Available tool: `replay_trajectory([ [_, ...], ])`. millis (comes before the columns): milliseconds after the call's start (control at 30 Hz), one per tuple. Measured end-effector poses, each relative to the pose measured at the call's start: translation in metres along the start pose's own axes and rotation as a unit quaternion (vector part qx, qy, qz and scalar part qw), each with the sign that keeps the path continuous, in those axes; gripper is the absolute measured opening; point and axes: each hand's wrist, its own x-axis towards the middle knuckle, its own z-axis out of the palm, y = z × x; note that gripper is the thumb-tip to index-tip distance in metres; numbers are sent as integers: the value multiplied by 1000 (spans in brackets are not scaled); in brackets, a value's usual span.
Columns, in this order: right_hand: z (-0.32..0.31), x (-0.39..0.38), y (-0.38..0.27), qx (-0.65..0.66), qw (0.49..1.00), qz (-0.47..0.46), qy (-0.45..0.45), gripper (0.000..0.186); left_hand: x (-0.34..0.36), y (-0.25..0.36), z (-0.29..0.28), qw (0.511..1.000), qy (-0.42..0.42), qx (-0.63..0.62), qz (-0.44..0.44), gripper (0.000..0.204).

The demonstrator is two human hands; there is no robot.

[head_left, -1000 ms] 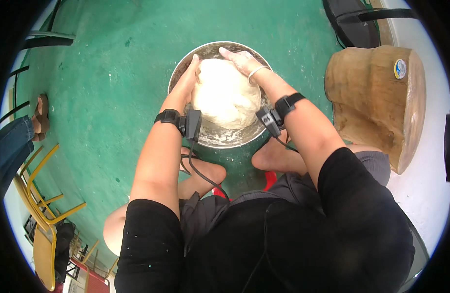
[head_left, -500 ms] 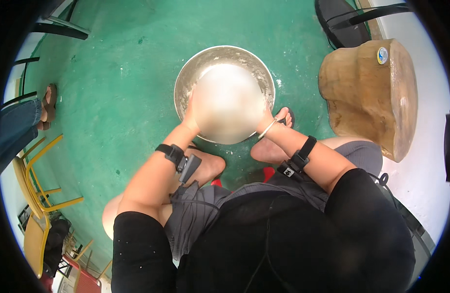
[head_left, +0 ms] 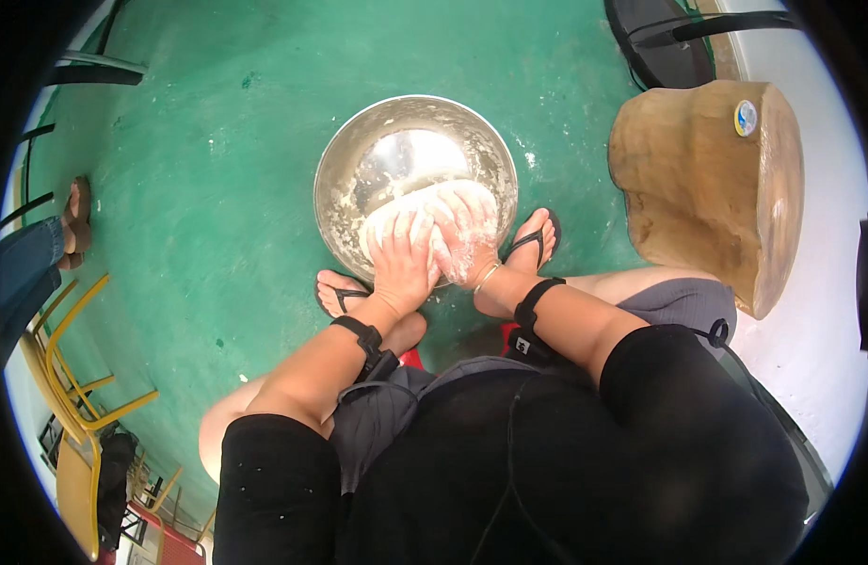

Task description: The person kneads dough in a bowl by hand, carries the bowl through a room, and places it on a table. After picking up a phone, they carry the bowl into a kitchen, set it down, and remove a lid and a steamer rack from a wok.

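Note:
A wide steel bowl [head_left: 351,160] rests on the floor between my feet, its inside wall flecked with pale scraps. In its near half lies a lump of whitish dough [head_left: 410,201], partly covered by my hands. My left hand [head_left: 403,252] lies on the dough's left and middle part, fingers apart and stretched forward. Beside it, touching, my right hand [head_left: 467,229] presses on the dough's right part with its fingers spread. Pale dough or flour coats the back of my right hand.
A carved wooden stump [head_left: 702,179] stands on the right, a small round tin [head_left: 745,118] on it. Behind it is a black chair base [head_left: 660,47]. Yellow-framed chairs [head_left: 76,377] stand at the left, near another person's sandalled foot [head_left: 76,218]. The floor [head_left: 217,207] is green.
The dough, a blurred pale mass raised between my hands before, now lies low in the bowl's near side. My hands went from its sides to its top. The bowl appears slightly further left.

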Motion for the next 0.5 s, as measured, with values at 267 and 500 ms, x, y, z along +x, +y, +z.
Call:
replay_trajectory([
  [267, 33, 59, 22, 3, 998, 44, -38, 58, 47, -51, 27, 999, 33, 9, -27, 68],
  [500, 28, 135, 28, -51, 981, 110, -149, 43, 98, -82, 31, 990, 75, 42, -108, 51],
])
